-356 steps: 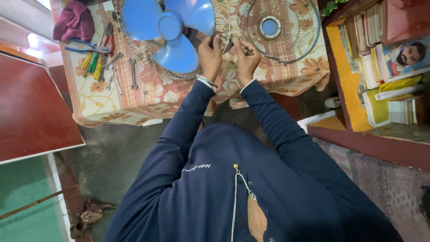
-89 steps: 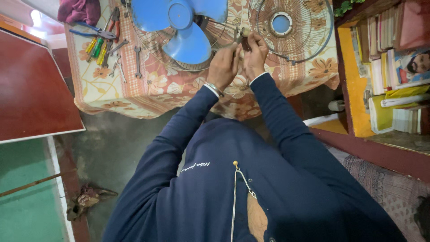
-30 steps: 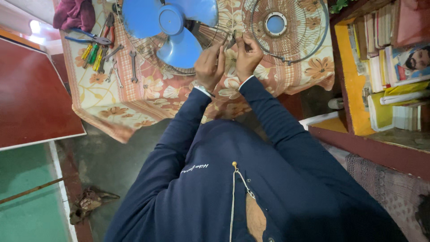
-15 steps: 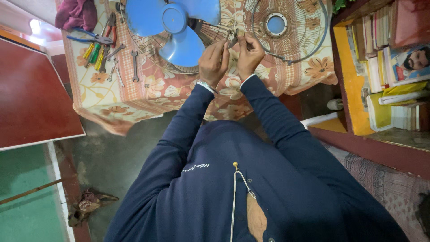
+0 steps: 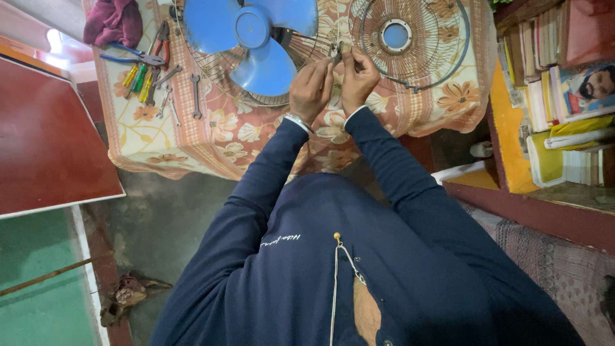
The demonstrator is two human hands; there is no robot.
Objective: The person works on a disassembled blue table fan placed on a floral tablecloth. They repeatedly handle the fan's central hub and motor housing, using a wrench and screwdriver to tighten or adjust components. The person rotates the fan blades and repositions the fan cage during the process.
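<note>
My left hand (image 5: 311, 89) and my right hand (image 5: 358, 78) meet at the near rim of a wire fan guard (image 5: 291, 57) that lies under a blue three-bladed fan (image 5: 253, 35). Both hands pinch a small metal part (image 5: 337, 51) at the rim, too small to make out. A second, loose wire guard (image 5: 410, 40) with a blue centre disc lies just right of my hands. All of it rests on a table with a floral cloth (image 5: 218, 131).
Pliers, screwdrivers and spanners (image 5: 157, 77) lie at the table's left, beside a maroon cloth (image 5: 115, 22). A dark red board (image 5: 45, 147) stands at the left. A yellow shelf with books (image 5: 557, 109) is at the right. Debris (image 5: 125, 298) lies on the floor.
Both hands have stayed at the guard rim, fingers shifting slightly around the small part. The view has drifted a little; the fan and guards have not moved.
</note>
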